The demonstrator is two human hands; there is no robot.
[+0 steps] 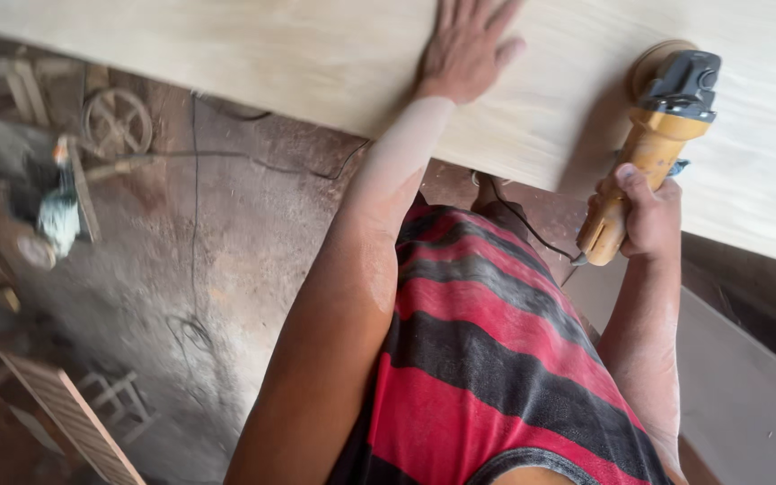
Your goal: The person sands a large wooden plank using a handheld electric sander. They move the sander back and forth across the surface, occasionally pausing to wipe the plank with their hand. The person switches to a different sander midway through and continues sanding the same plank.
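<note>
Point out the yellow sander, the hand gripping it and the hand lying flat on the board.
yellow sander (653, 153), head view, upper body below the dark cap.
right hand (647, 216), head view, back of the hand.
left hand (467, 49), head view, back of the hand.

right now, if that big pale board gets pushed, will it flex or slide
The pale board looks broad and flat, so probably stiff and heavy. The left hand lies flat on it, likely steadying it. Its smooth, dusty face may be slippery.
</note>
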